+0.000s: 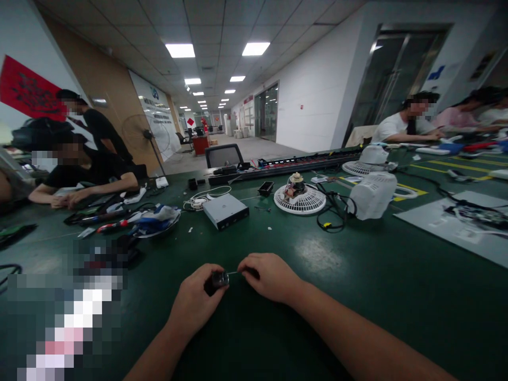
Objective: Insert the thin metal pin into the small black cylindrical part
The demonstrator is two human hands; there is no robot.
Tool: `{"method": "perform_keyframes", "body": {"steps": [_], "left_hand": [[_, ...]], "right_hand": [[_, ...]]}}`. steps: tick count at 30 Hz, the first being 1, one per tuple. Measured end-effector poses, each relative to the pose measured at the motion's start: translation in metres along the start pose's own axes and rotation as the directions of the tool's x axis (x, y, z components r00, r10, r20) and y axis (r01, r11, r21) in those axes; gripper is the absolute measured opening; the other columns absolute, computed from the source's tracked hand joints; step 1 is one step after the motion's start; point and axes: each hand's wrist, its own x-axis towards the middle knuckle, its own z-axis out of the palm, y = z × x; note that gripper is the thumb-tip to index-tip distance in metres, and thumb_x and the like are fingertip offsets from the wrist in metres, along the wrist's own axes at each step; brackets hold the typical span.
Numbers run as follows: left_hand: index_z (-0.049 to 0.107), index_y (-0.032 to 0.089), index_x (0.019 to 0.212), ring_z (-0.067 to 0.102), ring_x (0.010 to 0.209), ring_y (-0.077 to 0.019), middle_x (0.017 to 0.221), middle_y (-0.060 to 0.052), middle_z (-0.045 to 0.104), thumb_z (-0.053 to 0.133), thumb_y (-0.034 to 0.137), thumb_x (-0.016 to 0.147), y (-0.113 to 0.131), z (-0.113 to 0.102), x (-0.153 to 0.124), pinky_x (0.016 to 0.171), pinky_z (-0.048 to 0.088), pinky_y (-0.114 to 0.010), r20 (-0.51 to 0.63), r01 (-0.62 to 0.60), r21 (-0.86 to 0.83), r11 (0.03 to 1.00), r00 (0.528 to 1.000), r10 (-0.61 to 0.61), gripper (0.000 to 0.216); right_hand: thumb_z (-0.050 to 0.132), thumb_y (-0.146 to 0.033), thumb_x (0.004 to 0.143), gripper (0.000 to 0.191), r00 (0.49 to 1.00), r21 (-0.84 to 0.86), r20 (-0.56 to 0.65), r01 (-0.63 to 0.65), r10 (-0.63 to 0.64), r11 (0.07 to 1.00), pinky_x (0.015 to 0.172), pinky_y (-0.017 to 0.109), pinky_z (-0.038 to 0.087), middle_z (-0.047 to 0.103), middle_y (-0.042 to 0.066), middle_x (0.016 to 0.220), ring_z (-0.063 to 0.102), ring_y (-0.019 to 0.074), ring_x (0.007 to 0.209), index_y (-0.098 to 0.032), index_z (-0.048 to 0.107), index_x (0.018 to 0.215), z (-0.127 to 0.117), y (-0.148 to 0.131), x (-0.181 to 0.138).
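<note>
Just above the green desk (257, 333), two bare hands work close together, and I take that spot as the middle of my clock. The left hand (200, 291) has thumb and fingers clamped around a dark cylinder (221, 279), which lies on its side in the grip with its shiny end turned toward three o'clock. Across a narrow gap, the right hand (260, 275) has its fingertips together, pinched on a thin pale rod (232, 272) that runs to the cylinder's end; from where I stand, I can't tell whether it goes inside.

Straight off at twelve sits a grey disc drive (224, 207) with a black front, a white cable (198, 201) bunched just beside it. Toward one o'clock is a small black tray (265, 188), and past that a round white grille (299, 203) with a mechanism standing on top. Near two o'clock a white housing (375, 196) rests by a tangle of black cable (335, 225).

Between ten and eleven, something blue (159, 219) lies heaped on a plate; beyond it a co-worker in black (93, 172) leans with both forearms on the desk.
</note>
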Motion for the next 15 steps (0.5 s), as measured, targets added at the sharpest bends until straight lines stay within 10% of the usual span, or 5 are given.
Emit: {"method": "perform_keyframes", "body": {"steps": [15], "left_hand": [[0.063, 0.023, 0.100, 0.064, 0.085, -0.0186, 0.095, -0.002, 0.067, 0.059, 0.018, 0.080, 0.0057, 0.0027, -0.0026, 0.076, 0.053, -0.032, 0.016, -0.072, 0.006, 0.997, 0.997, 0.072, 0.021]], "right_hand": [[0.056, -0.019, 0.077, 0.017, 1.000, 0.053, 0.019, -0.022, 0.021, 0.998, 0.065, 0.026, 0.040, 0.069, 0.000, 0.079, 0.060, 0.0144, 0.070, -0.023, 0.069, 0.088, 0.0042, -0.0039, -0.0016]]}}
